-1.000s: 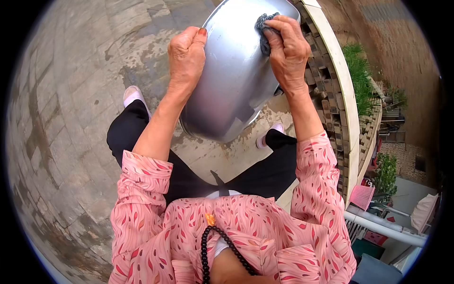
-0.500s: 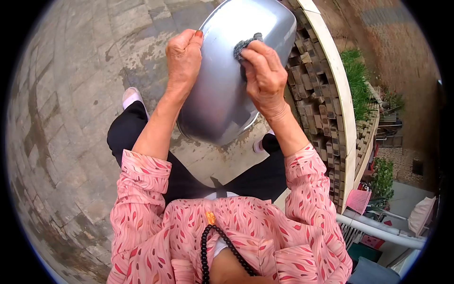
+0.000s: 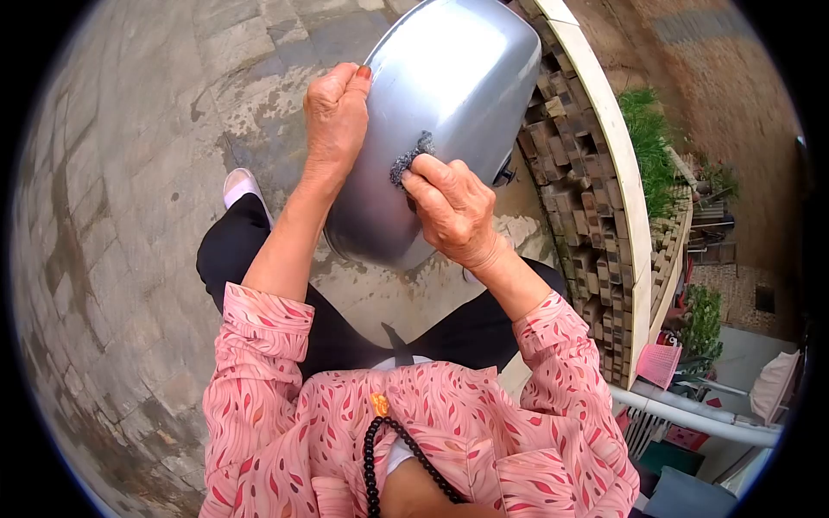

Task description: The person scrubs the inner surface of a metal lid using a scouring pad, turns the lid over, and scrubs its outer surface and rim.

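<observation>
A large silvery metal vessel (image 3: pixel 466 78), smooth and rounded, is held tilted in front of my knees; its inside is hidden. My left hand (image 3: pixel 336 116) is closed on its left rim, thumb on top. In my right hand (image 3: pixel 453 207) a dark grey steel wool scrubber (image 3: pixel 411 159) is pinched and pressed to the lower middle of the outer surface. A small dark fitting (image 3: pixel 504 175) shows at the vessel's right edge, just beyond my right hand.
Grey paving (image 3: pixel 129 216) with wet patches spreads to the left. On the right stands a stack of bricks (image 3: pixel 596 224) beside a pale ledge (image 3: pixel 626 173). Past it are grass (image 3: pixel 646 147), a pink basket (image 3: pixel 658 364) and a white pipe (image 3: pixel 691 416).
My right hand has slid the scrubber down and to the left over the metal. My left hand keeps its hold on the rim, and the vessel has barely shifted.
</observation>
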`<state>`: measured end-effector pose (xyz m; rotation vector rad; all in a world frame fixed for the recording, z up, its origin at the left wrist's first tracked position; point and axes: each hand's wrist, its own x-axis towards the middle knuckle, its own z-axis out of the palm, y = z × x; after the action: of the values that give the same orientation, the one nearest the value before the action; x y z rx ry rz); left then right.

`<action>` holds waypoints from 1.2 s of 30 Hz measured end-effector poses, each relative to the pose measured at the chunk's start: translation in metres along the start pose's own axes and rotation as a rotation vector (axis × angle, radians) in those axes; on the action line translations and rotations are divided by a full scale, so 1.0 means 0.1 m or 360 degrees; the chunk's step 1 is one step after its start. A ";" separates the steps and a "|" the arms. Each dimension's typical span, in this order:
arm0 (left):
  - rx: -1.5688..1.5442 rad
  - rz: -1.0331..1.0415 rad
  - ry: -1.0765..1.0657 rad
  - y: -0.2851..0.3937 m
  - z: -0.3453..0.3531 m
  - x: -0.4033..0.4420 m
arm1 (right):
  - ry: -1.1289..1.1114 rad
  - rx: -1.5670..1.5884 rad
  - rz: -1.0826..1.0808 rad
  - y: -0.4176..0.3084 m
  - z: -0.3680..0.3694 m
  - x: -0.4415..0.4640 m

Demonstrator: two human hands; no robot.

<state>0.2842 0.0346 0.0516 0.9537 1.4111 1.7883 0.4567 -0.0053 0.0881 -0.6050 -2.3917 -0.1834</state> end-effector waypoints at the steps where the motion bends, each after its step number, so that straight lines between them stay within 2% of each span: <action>1: -0.0005 -0.0013 -0.0017 0.03 -0.01 -0.02 | -0.0034 -0.0016 -0.0056 0.06 -0.05 0.03; 3: 0.0096 -0.0009 -0.0065 0.06 -0.04 -0.03 | 0.0112 -0.0057 -0.0001 0.34 -0.09 0.29; 5: 0.0103 -0.0012 -0.0081 0.08 -0.01 -0.04 | 0.0364 -0.0055 0.0303 0.95 -0.08 0.59; 7: 0.0055 -0.0023 -0.0087 0.07 -0.01 -0.05 | 0.0294 -0.0252 0.0431 1.18 -0.14 0.76; 9: 0.0028 -0.0028 -0.0100 0.07 -0.04 0.02 | 0.0297 -0.0154 0.0228 0.80 -0.01 0.62; 11: -0.0124 -0.0115 -0.0174 0.04 -0.08 0.03 | 0.0062 -0.0189 0.0013 0.26 0.06 0.39; 15: -0.0595 -0.0436 -0.0460 0.24 -0.10 -0.01 | 0.0108 -0.0268 0.0020 0.53 -0.01 0.59; 19: -0.0547 -0.0674 -0.0603 0.23 -0.20 -0.09 | 0.0193 -0.0294 0.0105 0.93 -0.10 0.71; 22: -0.0245 -0.0510 -0.0534 -0.06 -0.29 -0.04 | 0.0178 -0.0261 0.0139 0.84 -0.06 0.63; 23: -0.0287 -0.0465 -0.0537 -0.10 -0.29 0.01 | 0.0160 -0.0243 0.0155 0.74 -0.05 0.59; 27: -0.0480 -0.0327 -0.0501 -0.09 -0.20 0.10 | -0.0108 -0.0107 -0.0209 0.14 -0.03 0.17; 30: -0.0604 -0.0303 -0.0473 0.09 -0.10 0.14 | 0.0070 0.0036 -0.0210 0.47 -0.03 0.37; 33: -0.0584 -0.0312 -0.0521 0.09 -0.02 0.15 | 0.0283 -0.0017 0.0050 0.88 -0.03 0.65; 36: -0.0477 -0.0294 -0.0500 0.10 -0.07 0.16 | 0.0366 -0.0019 -0.0006 0.50 0.04 0.32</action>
<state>0.2692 0.0426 0.0622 0.8688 0.9708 1.5763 0.4563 0.0524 0.1042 -0.5534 -2.1717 -0.2554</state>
